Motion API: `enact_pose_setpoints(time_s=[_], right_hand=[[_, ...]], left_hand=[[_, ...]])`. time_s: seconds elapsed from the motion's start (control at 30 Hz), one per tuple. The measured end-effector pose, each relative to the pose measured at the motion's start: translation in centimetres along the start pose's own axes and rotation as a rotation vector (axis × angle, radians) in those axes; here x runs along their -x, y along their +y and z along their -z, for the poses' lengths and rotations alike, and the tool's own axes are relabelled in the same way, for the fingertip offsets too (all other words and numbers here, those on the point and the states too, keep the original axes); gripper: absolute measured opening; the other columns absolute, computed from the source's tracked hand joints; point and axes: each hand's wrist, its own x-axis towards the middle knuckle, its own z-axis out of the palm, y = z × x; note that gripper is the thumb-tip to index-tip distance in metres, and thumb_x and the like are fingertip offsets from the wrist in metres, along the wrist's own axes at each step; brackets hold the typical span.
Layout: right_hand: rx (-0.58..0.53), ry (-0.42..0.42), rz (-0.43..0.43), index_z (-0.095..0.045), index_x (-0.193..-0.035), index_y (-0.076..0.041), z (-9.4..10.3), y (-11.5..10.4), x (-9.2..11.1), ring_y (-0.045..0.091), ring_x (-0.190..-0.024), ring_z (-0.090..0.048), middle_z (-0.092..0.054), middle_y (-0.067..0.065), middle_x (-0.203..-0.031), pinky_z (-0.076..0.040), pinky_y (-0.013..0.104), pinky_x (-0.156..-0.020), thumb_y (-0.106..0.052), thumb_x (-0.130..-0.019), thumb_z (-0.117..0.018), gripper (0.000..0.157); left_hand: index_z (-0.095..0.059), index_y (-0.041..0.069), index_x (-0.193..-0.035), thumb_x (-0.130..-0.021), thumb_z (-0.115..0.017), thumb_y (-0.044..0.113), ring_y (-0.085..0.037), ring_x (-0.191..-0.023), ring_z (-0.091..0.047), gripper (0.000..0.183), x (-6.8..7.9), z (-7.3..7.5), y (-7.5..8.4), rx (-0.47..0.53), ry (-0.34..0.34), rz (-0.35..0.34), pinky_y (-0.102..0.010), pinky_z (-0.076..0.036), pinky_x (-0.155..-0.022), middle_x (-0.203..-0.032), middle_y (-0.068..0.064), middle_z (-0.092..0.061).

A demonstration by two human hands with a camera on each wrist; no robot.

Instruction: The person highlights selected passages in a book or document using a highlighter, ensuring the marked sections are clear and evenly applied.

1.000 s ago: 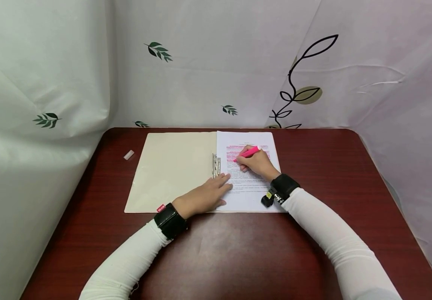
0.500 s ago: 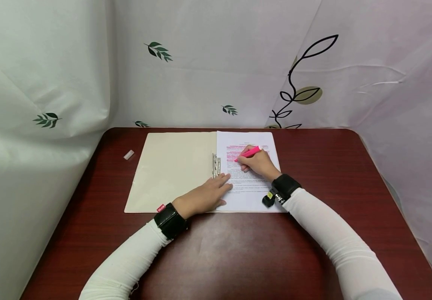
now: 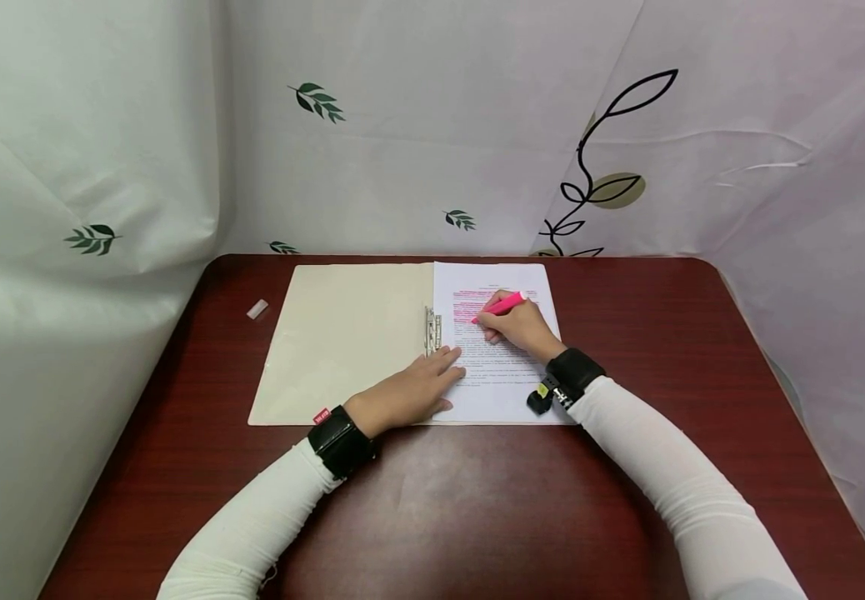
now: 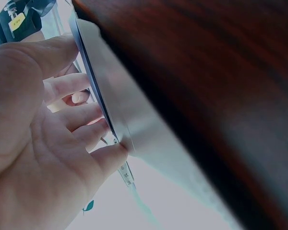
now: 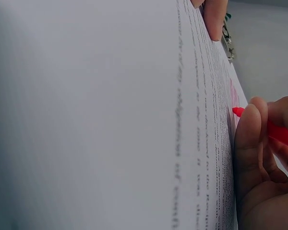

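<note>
Marker [image 3: 506, 302] in the right hand [image 3: 520, 327] has slid slightly toward 3 o'clock within the last second, along one line of print on the page [image 3: 492, 404]. That suggests a single stroke being carried along that line. Pink rows fill the page's 12 o'clock part, while plain print lies at 6 o'clock from the tip, so more of the text looks plain than coloured.

The right hand's fingers pinch the barrel near its tip, as for writing. The tip seems to touch the paper, though the right wrist view is too edge-on to be certain.

At 7 o'clock from the marker, the left hand [image 3: 406, 396] has not visibly moved: fingers extended, gripping nothing, it lies across the cream folder [image 3: 350, 333] and the page's 9 o'clock edge, probably steadying the sheet. A metal clip [image 3: 433, 323] sits at 1 o'clock from it. Well off at 9 o'clock, a small white block [image 3: 257, 309] rests on the table [image 3: 477, 517].
</note>
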Motion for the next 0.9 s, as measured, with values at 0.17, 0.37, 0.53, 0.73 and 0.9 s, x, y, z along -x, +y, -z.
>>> enact_pose_setpoints(time_s=[0.17,0.37,0.53,0.73,0.9], right_hand=[[-0.004,-0.001,-0.013,-0.066,-0.102,-0.009,0.09,0.02,-0.01,0.013,-0.059,-0.068,-0.072,0.008,-0.073,-0.059,0.021,-0.062,-0.024,-0.095,-0.072,0.018],[0.003,-0.005,-0.018,-0.066,-0.103,-0.008,0.21,-0.06,0.07,0.013,-0.059,-0.069,-0.072,0.008,-0.074,-0.059,0.021,-0.063,-0.024,-0.095,-0.072,0.018],[0.0,0.0,-0.01,-0.066,-0.102,-0.008,0.32,-0.13,0.15,0.012,-0.059,-0.069,-0.072,0.007,-0.074,-0.059,0.022,-0.063,-0.023,-0.094,-0.071,0.017],[-0.003,0.003,-0.014,-0.066,-0.1,-0.009,0.42,-0.06,0.14,0.011,-0.059,-0.068,-0.073,0.007,-0.075,-0.06,0.023,-0.062,-0.022,-0.094,-0.072,0.016],[0.006,0.0,-0.012,-0.066,-0.101,-0.008,0.52,0.06,0.16,0.012,-0.059,-0.068,-0.072,0.007,-0.074,-0.059,0.023,-0.062,-0.022,-0.094,-0.071,0.016]], left_hand=[[-0.045,0.004,-0.151,-0.104,-0.062,0.025,-0.04,-0.156,-0.025,0.054,0.0,0.03,-0.01,0.005,0.002,-0.001,-0.058,-0.031,-0.122,-0.168,-0.023,-0.027],[-0.044,0.004,-0.152,-0.105,-0.061,0.024,-0.04,-0.157,-0.024,0.054,0.06,0.25,0.11,0.009,-0.004,-0.003,-0.058,-0.03,-0.123,-0.168,-0.024,-0.027],[-0.044,0.004,-0.152,-0.105,-0.061,0.025,-0.04,-0.157,-0.024,0.055,0.01,0.27,0.08,0.003,-0.007,-0.005,-0.057,-0.03,-0.123,-0.168,-0.023,-0.026],[-0.044,0.004,-0.152,-0.105,-0.062,0.025,-0.04,-0.157,-0.025,0.055,-0.11,0.19,0.02,0.002,-0.008,-0.003,-0.058,-0.03,-0.122,-0.168,-0.024,-0.026],[-0.044,0.004,-0.152,-0.105,-0.061,0.025,-0.04,-0.157,-0.024,0.055,0.0,0.33,0.16,0.006,-0.014,-0.001,-0.058,-0.03,-0.123,-0.168,-0.024,-0.026]])
